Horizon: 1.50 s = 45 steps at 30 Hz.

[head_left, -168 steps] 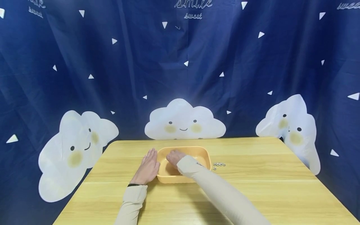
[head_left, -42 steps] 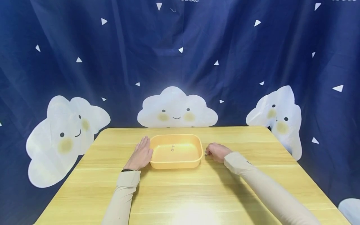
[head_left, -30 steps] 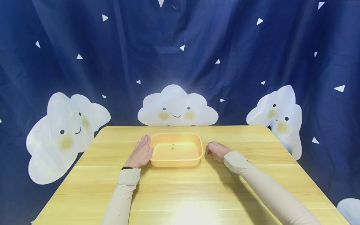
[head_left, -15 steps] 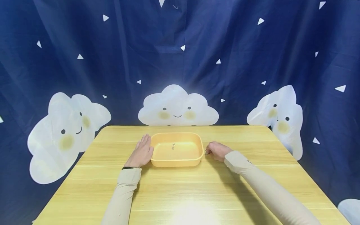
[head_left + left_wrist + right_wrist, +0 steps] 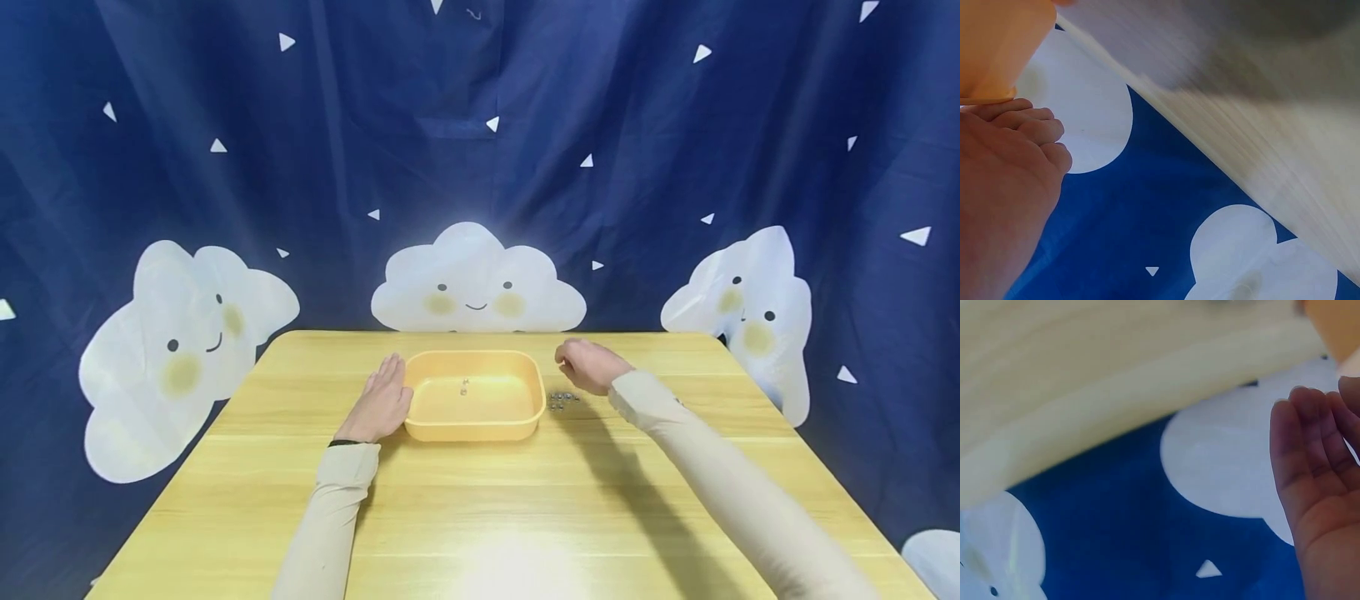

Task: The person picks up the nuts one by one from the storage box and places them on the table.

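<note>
A pale orange plastic basin [image 5: 474,431] stands on the wooden table. My left hand [image 5: 378,402] rests flat along its left wall, fingers straight and together; in the left wrist view, the left hand's fingertips [image 5: 1044,131] lie right at the basin's rim. Two small silvery metal pieces [image 5: 464,387] lie on the basin floor. Several more silvery pieces [image 5: 560,399] lie on the table just right of the basin, in two short rows. My right hand [image 5: 592,365] hovers behind and above them. In the right wrist view, the right hand [image 5: 1322,481] has loosely bent fingers with nothing visible between them.
The light wooden table [image 5: 480,500] extends around the basin, with its far edge close behind it. A dark blue curtain [image 5: 420,150] with white clouds and triangles hangs behind the table.
My right hand was inside the basin, then was down at the metal pieces to its right; now it has lifted up and away. More pieces lie there than at first. The left hand keeps its place.
</note>
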{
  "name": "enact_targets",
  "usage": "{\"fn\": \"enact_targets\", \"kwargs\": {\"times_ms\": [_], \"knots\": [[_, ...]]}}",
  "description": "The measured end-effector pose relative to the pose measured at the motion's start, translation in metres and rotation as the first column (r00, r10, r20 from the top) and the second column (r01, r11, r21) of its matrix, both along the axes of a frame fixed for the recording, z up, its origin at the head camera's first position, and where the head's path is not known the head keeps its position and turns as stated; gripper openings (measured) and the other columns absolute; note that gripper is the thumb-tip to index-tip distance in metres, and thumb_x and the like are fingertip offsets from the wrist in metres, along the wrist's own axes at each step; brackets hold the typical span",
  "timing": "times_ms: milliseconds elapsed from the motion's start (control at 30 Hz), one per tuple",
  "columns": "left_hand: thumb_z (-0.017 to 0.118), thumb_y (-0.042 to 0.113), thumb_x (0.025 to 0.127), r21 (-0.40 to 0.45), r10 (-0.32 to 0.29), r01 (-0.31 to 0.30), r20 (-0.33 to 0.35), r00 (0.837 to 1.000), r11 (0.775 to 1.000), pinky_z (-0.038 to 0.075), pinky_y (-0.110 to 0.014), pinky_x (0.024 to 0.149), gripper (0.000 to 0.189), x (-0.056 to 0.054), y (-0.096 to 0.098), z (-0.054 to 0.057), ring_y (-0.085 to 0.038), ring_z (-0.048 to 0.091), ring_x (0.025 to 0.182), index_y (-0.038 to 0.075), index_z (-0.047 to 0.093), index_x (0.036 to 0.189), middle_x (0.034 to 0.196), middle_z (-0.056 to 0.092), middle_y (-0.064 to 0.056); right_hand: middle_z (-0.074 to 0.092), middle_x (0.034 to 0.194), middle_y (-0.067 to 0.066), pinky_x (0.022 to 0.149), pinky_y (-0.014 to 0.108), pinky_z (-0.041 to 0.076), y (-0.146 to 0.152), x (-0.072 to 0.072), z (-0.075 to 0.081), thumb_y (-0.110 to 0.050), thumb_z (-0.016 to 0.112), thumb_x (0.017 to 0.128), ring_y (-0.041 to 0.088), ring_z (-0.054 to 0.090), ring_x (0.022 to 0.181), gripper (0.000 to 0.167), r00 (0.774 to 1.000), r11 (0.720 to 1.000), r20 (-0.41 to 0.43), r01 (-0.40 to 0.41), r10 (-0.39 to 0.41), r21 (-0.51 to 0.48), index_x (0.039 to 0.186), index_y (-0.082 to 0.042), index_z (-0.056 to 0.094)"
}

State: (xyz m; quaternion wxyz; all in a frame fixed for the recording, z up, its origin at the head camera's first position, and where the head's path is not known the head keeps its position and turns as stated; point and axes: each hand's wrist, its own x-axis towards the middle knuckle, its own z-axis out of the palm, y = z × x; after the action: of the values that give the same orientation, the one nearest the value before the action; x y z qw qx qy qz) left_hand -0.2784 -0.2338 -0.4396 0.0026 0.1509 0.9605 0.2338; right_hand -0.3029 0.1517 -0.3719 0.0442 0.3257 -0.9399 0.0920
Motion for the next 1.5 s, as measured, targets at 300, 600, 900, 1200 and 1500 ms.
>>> {"fn": "enact_targets", "kwargs": {"times_ms": [300,600,900,1200,1500], "knots": [[0.028,0.019,0.107,0.017,0.0,0.0,0.011,1.0,1.0,0.009,-0.062,0.131,0.063,-0.002,0.002,0.004,-0.044,0.007,0.162,-0.012,0.016,0.16,0.171,0.01,-0.028,0.06,0.078,0.005,0.064,0.031,0.05,-0.045,-0.012,0.034,0.007,0.058,0.087,0.019,0.055,0.072,0.028,0.998,0.998,-0.041,0.044,-0.042,0.045,0.067,-0.013,0.054],[0.024,0.022,0.106,0.017,0.002,-0.003,0.012,1.0,1.0,0.006,-0.06,0.132,0.065,-0.006,0.003,0.008,-0.04,0.002,0.163,-0.011,0.014,0.161,0.173,0.006,-0.026,0.072,0.104,0.009,0.084,0.038,0.062,-0.103,-0.021,0.032,-0.002,0.059,0.096,0.025,0.071,0.092,0.018,1.0,0.971,-0.012,-0.015,0.018,0.24,0.106,-0.007,0.073],[0.026,0.022,0.107,0.004,0.011,-0.011,-0.002,1.0,1.0,0.008,-0.06,0.132,0.063,-0.003,0.004,0.008,-0.04,0.005,0.162,-0.011,0.015,0.161,0.172,0.007,-0.026,0.074,0.112,0.005,0.089,0.032,0.062,-0.155,-0.02,0.011,0.004,0.069,0.089,0.021,0.072,0.1,0.03,0.996,0.905,-0.057,-0.045,0.076,0.424,0.115,-0.011,0.074],[0.029,0.021,0.109,0.007,0.028,-0.029,0.015,0.999,1.0,0.009,-0.059,0.132,0.062,0.003,0.005,0.003,-0.039,0.005,0.162,-0.011,0.016,0.16,0.172,0.008,-0.026,0.077,0.108,-0.003,0.083,0.029,0.063,-0.188,-0.015,-0.013,-0.005,0.069,0.094,0.014,0.073,0.094,0.022,0.992,0.828,-0.087,-0.028,0.092,0.56,0.109,-0.019,0.075],[0.029,0.021,0.108,0.004,0.037,-0.037,0.001,0.999,0.999,0.011,-0.06,0.131,0.062,0.003,0.006,-0.001,-0.04,0.008,0.162,-0.012,0.018,0.16,0.172,0.01,-0.027,0.077,0.095,-0.008,0.064,0.018,0.06,-0.2,-0.014,-0.041,-0.009,0.067,0.097,0.004,0.069,0.074,0.02,0.963,0.771,-0.241,0.061,0.122,0.634,0.103,-0.025,0.078]]}}
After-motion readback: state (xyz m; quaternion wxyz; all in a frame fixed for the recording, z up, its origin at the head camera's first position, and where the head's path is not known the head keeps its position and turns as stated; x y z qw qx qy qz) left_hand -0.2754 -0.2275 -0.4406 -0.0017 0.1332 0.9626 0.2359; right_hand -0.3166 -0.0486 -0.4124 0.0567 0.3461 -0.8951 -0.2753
